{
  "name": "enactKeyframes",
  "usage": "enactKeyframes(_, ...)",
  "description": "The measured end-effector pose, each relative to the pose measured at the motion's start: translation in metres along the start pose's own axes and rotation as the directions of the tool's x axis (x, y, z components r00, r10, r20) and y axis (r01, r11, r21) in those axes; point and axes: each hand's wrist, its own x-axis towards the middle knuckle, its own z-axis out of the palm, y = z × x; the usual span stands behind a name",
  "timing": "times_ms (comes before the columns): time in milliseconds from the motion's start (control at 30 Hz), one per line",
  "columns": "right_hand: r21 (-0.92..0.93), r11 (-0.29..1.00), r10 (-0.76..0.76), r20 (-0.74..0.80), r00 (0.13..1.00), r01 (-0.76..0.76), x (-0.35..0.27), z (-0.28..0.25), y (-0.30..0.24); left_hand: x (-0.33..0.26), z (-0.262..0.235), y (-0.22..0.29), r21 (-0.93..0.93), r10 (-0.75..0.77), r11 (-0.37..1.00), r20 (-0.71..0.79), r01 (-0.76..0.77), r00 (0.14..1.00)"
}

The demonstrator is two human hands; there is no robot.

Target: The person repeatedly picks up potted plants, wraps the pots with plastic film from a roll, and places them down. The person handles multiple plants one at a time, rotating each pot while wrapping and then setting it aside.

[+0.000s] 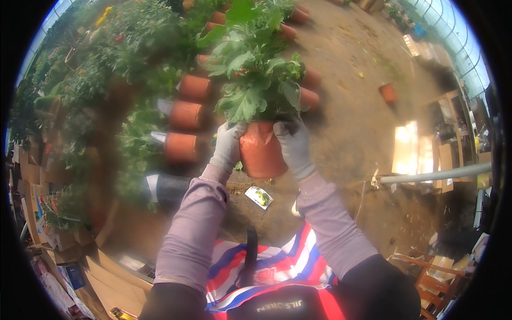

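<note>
A leafy green potted plant is held up in front of me, its terracotta-coloured pot (261, 152) between my two gloved hands. My left hand (229, 143) grips the pot's upper left side near the rim. On the opposite side, my right hand (294, 144) is closed on the rim, thumb toward the front. Broad leaves (245, 98) spread above the pot and hide parts of the fingers. Below the pot, a small white card with a green picture (259, 197) lies on the ground.
Several orange pots (185, 116) with plants lie on their sides at left. Beside them is a black pot (169, 186). One loose orange pot (388, 93) sits at far right. A grey pipe (437, 174) juts in from the right, near cardboard (406, 148). A wooden chair (434, 282) stands lower right.
</note>
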Motion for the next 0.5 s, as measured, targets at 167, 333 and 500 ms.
enactKeyframes(167,-0.100,0.985,-0.149,-0.073,0.986,0.142,0.000,-0.001,0.004,-0.002,-0.004,0.040,0.127,-0.412,0.907,0.059,0.402,0.909)
enactKeyframes(333,-0.333,0.914,-0.260,-0.043,0.965,0.232,0.001,0.001,0.000,-0.001,-0.003,0.057,0.021,-0.203,0.977,0.385,0.212,0.900)
enactKeyframes(500,-0.714,0.622,-0.350,0.114,0.930,0.321,-0.003,0.013,-0.004,-0.006,-0.006,0.046,-0.041,-0.474,0.838,0.437,0.544,0.764)
